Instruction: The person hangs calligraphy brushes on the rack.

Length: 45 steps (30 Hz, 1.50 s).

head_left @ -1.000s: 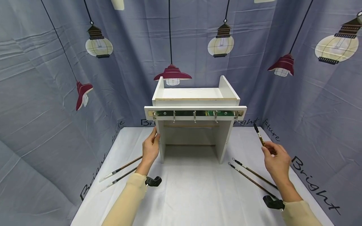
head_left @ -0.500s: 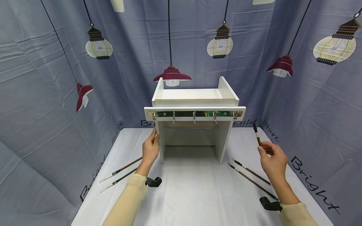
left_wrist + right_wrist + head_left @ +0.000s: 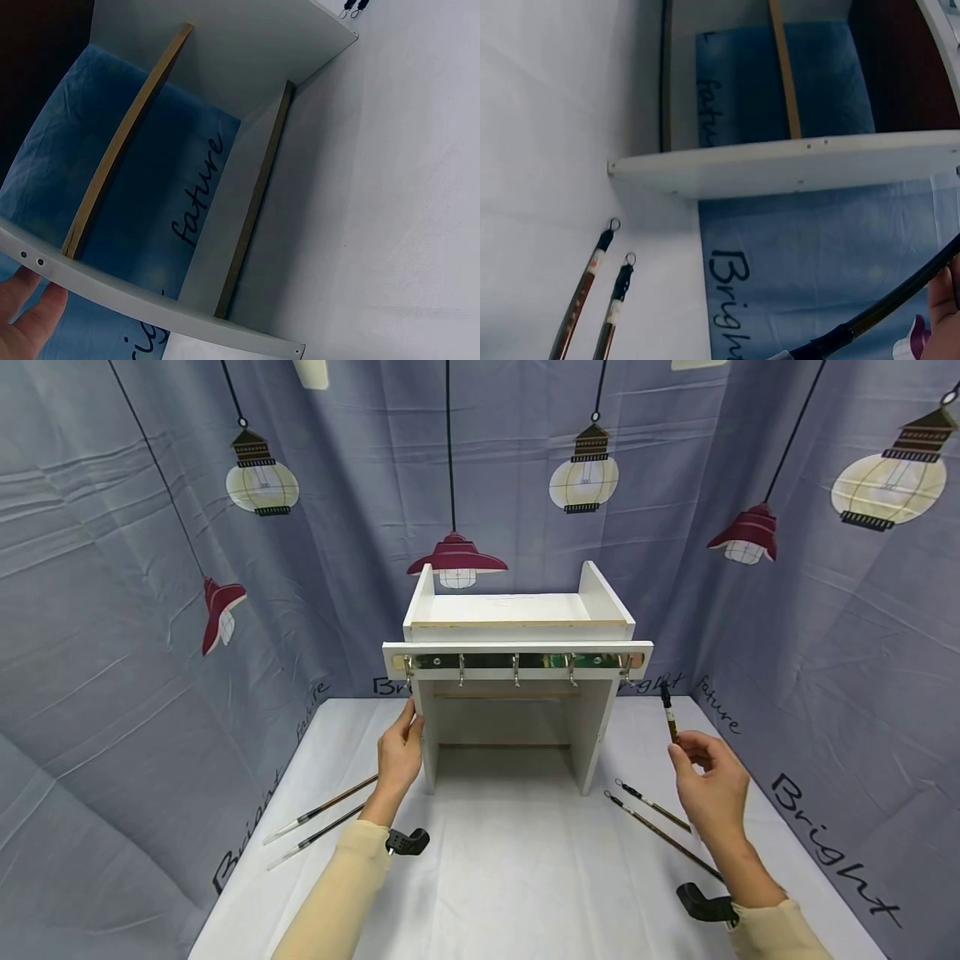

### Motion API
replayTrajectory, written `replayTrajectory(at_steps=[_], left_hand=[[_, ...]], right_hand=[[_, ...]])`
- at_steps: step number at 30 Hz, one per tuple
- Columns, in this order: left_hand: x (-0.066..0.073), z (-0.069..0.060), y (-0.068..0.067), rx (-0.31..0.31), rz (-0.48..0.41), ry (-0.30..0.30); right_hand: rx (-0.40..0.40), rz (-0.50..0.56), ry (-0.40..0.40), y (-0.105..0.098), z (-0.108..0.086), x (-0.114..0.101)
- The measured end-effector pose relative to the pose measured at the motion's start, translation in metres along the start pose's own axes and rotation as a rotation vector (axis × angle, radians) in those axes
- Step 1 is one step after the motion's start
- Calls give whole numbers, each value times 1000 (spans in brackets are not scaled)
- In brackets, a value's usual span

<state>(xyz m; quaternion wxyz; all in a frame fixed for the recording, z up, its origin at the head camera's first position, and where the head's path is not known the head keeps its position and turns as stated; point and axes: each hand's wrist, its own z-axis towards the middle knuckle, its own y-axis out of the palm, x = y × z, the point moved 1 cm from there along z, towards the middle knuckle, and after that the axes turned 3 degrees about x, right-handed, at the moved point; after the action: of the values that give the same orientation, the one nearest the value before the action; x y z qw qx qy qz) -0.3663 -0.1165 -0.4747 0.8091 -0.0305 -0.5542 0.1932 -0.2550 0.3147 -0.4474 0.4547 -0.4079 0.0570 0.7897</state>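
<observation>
A white hook rack (image 3: 517,633) stands upright at the middle of the table, with several metal hooks (image 3: 517,670) along its front rail. My left hand (image 3: 399,758) touches the outer face of its left side panel; the left wrist view shows the fingertips (image 3: 43,311) against that panel. To the right of the rack, my right hand (image 3: 714,785) pinches a calligraphy brush (image 3: 670,717) by its handle, black end pointing up. In the right wrist view the brush (image 3: 892,300) slants across the lower right corner. In the head view the hand hides its lower part.
Two more brushes (image 3: 660,835) with hanging loops lie on the white table (image 3: 510,877) at the right, partly under my forearm. On the left lie two brushes (image 3: 322,810) with pale tips. A grey-blue curtain (image 3: 352,527) printed with lamps surrounds the table.
My right hand has moved left with the brush, closer to the rack, and the brush stands more upright. The left hand has stayed at the side panel.
</observation>
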Motion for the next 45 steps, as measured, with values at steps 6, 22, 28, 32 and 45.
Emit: replayTrajectory(at_steps=[6, 22, 28, 32, 45], left_hand=[[0, 1, 1, 0, 0, 2], [-1, 2, 1, 5, -6, 21], [-1, 3, 1, 5, 2, 24], [0, 2, 1, 0, 3, 20], [0, 0, 0, 1, -14, 11]], right_hand=[[-1, 29, -18, 2, -4, -8], [-32, 45, -6, 13, -16, -14], [-36, 94, -16, 16, -18, -13], [-31, 126, -32, 18, -20, -12], [-37, 100, -20, 23, -23, -11]])
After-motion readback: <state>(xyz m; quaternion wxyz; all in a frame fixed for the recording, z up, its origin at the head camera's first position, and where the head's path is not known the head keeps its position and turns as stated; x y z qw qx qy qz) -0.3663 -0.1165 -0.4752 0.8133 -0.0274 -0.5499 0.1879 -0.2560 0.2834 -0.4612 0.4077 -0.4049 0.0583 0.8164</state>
